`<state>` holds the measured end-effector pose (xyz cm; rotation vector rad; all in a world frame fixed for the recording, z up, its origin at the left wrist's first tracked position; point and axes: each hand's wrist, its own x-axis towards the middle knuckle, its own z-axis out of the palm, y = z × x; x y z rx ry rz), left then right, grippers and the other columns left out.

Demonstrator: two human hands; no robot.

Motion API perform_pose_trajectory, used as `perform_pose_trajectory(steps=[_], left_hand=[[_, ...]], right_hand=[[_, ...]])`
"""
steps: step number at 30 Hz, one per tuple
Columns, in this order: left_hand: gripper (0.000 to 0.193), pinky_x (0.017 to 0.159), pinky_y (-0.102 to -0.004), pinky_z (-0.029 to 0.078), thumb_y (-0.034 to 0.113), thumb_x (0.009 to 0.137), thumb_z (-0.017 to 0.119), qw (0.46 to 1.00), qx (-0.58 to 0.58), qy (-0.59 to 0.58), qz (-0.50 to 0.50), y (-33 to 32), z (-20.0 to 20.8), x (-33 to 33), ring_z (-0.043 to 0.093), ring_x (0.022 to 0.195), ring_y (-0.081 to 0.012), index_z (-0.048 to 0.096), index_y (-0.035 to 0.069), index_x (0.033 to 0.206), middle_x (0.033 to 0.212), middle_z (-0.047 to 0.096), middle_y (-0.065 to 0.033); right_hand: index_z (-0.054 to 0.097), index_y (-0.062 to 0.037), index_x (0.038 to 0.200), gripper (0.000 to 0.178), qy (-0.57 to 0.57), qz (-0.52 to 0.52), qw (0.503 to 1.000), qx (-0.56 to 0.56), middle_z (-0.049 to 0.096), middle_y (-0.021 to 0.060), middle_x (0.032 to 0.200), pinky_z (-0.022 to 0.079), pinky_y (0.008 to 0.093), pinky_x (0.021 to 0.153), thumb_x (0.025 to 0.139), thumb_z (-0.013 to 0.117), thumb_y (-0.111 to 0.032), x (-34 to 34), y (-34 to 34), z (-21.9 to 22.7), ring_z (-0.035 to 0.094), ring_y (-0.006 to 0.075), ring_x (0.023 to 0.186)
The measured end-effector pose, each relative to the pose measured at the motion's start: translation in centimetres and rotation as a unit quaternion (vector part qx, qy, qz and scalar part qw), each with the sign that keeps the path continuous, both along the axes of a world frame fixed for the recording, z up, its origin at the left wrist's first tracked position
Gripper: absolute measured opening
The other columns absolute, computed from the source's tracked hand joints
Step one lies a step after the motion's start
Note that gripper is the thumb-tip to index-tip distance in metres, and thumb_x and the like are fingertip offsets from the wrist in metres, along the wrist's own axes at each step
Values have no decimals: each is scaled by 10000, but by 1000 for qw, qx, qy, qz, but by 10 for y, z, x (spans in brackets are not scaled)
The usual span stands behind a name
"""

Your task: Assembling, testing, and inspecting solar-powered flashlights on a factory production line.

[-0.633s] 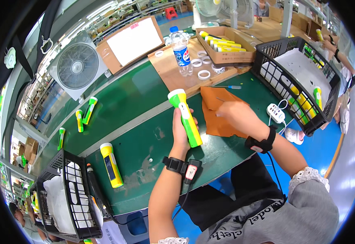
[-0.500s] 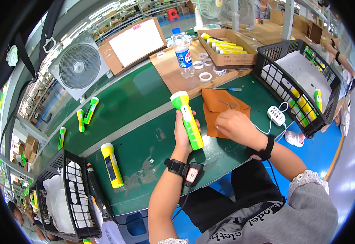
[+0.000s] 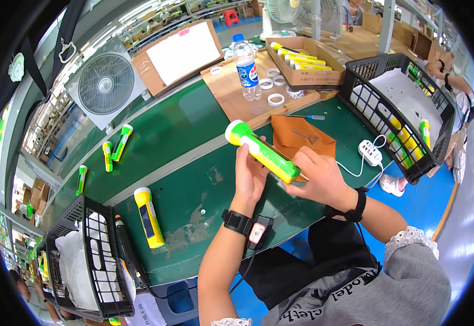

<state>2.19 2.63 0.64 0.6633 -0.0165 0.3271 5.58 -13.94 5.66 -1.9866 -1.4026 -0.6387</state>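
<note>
A green, white and yellow flashlight (image 3: 269, 159) is held tilted above the green workbench, its wide head up to the left and its tail toward the right. My left hand (image 3: 249, 176) is closed around its underside near the head. At the tail end, my right hand (image 3: 321, 176) pinches with thumb and fingers; a small thing may show between them, too little to name. Behind the right hand lies an orange cloth or leather sheet (image 3: 286, 133) with a bent wire piece (image 3: 308, 138) on it. Another yellow flashlight (image 3: 149, 220) lies on the bench to the left.
Black crates stand at left (image 3: 104, 261) and right (image 3: 400, 127). A cardboard box (image 3: 316, 79) of flashlights, a bottle (image 3: 246, 73) and white rings (image 3: 275, 100) sit at the back. Nearby are a screwdriver (image 3: 316, 117), a power strip (image 3: 369, 152) and a black electric screwdriver (image 3: 128, 250).
The flashlight has turned from nearly upright to a slant, its tail swinging right. My right hand has come from over the orange sheet to the flashlight's tail.
</note>
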Motion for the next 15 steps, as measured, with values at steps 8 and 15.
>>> perform_pose_trajectory(steps=[8,15], left_hand=[[451,780,-379,522,184,849,566,992,121,-36,12,-6,1,-3,523,1050,-238,314,141,1221,1196,461,-121],[616,915,-388,414,145,754,675,985,168,-32,-37,-19,-1,-4,462,1108,-224,310,134,1250,1186,461,-76]], right_hand=[[372,-69,1230,610,125,-49,988,-72,580,150,893,477,413,560,716,643,-254,3,-8,-10,588,340,680],[379,-90,1249,571,180,-32,981,-66,591,148,925,485,403,604,765,611,-284,-1,-16,-8,597,331,750]])
